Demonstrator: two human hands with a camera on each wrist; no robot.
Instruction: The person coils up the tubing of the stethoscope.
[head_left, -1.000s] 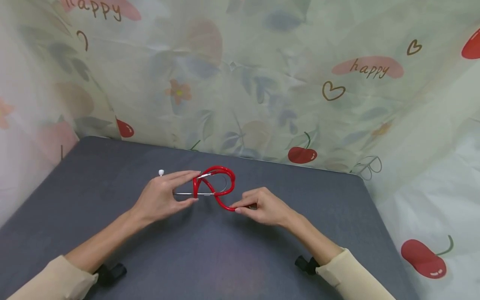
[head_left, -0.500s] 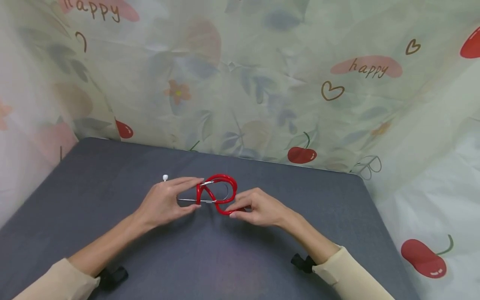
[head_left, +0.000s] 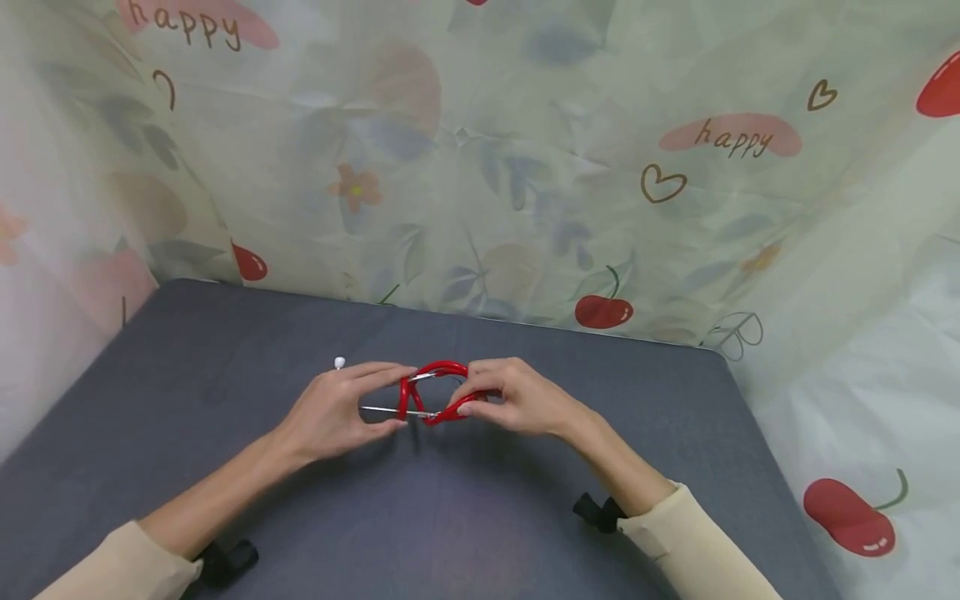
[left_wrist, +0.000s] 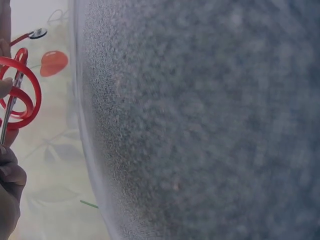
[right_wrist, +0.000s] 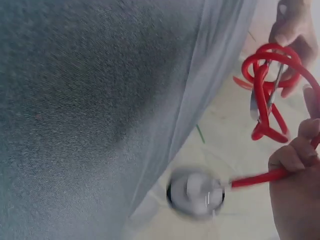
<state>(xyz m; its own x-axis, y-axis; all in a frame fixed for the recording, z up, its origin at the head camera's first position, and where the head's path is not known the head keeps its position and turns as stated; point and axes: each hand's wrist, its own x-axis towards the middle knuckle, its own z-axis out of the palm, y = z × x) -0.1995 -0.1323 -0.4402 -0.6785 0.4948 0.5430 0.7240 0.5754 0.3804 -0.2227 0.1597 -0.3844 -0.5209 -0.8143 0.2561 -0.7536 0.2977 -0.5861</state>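
Note:
A stethoscope with red tubing [head_left: 442, 366] is held up over the table between both hands, its tube looped around the metal ear tubes [head_left: 378, 409]. My left hand [head_left: 337, 410] grips the ear-tube end between thumb and fingers; a white ear tip [head_left: 340, 362] sticks out above that hand. My right hand [head_left: 525, 398] pinches the red tube at the loop's right side. In the right wrist view, the blurred silver chest piece [right_wrist: 197, 192] hangs from the tube end that passes through the right hand's fingers [right_wrist: 292, 157]. The head view hides the chest piece behind the right hand.
A dark grey cloth-covered table [head_left: 480, 525] lies beneath the hands. Behind it hangs a pale curtain [head_left: 480, 167] printed with cherries, leaves and hearts. Black wrist cameras are strapped by both cuffs, the left camera [head_left: 228, 562] and the right camera [head_left: 597, 512].
My right hand has moved up and around the loop with the tube, closer to the left hand. The left hand has shifted slightly right and down, still gripping the ear tubes.

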